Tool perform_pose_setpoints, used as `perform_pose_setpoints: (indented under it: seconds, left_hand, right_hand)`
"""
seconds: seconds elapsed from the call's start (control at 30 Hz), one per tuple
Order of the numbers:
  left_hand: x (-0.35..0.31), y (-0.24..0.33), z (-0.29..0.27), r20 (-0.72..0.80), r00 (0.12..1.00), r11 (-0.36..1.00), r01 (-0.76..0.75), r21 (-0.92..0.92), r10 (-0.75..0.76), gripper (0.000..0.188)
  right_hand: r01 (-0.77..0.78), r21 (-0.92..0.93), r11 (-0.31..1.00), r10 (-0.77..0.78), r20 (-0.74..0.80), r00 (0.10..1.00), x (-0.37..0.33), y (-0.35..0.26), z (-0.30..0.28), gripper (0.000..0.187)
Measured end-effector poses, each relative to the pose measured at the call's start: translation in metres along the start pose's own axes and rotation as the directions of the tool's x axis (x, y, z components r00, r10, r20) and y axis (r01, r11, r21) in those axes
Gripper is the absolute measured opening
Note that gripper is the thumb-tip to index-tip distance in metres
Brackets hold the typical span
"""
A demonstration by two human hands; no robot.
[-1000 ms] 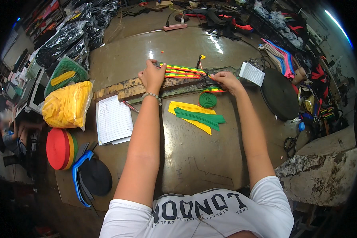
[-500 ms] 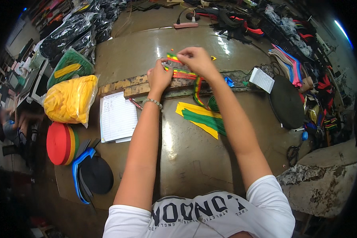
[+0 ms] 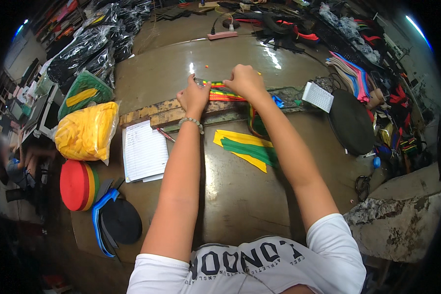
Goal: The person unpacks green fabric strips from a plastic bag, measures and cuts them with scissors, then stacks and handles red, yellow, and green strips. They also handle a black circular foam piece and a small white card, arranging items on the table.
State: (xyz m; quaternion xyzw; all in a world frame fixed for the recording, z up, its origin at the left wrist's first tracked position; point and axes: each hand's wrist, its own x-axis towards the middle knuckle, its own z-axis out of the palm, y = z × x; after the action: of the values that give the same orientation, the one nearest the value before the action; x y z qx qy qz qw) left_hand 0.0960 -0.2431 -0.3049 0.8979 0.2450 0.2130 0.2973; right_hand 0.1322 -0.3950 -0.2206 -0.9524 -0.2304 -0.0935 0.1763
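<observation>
Red, yellow and green striped webbing lies along a worn, stained bar across the table. At its left end my left hand is closed on the webbing, bent fingers pressing on it. My right hand pinches an upper stretch of the strip, fingers curled. Part of the webbing hangs over the bar's near side behind my right forearm. Closer to me lie flat yellow strips with green strips across them.
Left: a lined notebook, a pen, a bag of yellow strips, a red-faced webbing roll and a black roll. Right: a large dark roll, a white pad, scissors. Behind: a pink power strip.
My right hand has shifted slightly right and the raised strip between my hands has come down nearer the bar. My left hand has moved a little left. The view has shifted slightly.
</observation>
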Motion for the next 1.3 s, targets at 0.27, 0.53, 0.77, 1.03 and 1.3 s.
perform_pose_setpoints:
  seconds: [0.27, 0.53, 0.77, 1.03, 1.3]
  left_hand:
    - [0.003, -0.006, 0.005, -0.01, 1.0, 0.999, -0.026, 0.02, 0.026, 0.067]
    - [0.001, -0.004, 0.003, -0.014, 0.999, 0.999, -0.033, -0.009, 0.033, 0.065]
    - [0.006, -0.012, 0.001, 0.028, 0.998, 0.996, -0.046, -0.078, 0.048, 0.06]
    - [-0.026, -0.009, -0.041, -0.112, 0.832, 0.834, -0.521, 0.183, 0.544, 0.052]
    - [-0.058, 0.003, -0.024, 0.246, 0.623, 0.623, -0.777, 0.089, 0.742, 0.035]
  right_hand:
    - [-0.114, 0.45, 0.886, 0.033, 0.183, 0.983, -0.037, 0.094, -0.074, 0.034]
    - [-0.511, 0.684, 0.521, 0.176, 0.499, 0.848, -0.063, 0.168, 0.023, 0.027]
    - [-0.25, 0.578, 0.776, 0.28, 0.04, 0.959, -0.078, 0.144, -0.013, 0.046]
    - [0.144, 0.112, 0.983, -0.15, 0.05, 0.987, -0.132, 0.069, 0.017, 0.067]
    - [0.085, 0.189, 0.978, -0.046, -0.202, 0.978, -0.15, 0.11, -0.033, 0.042]
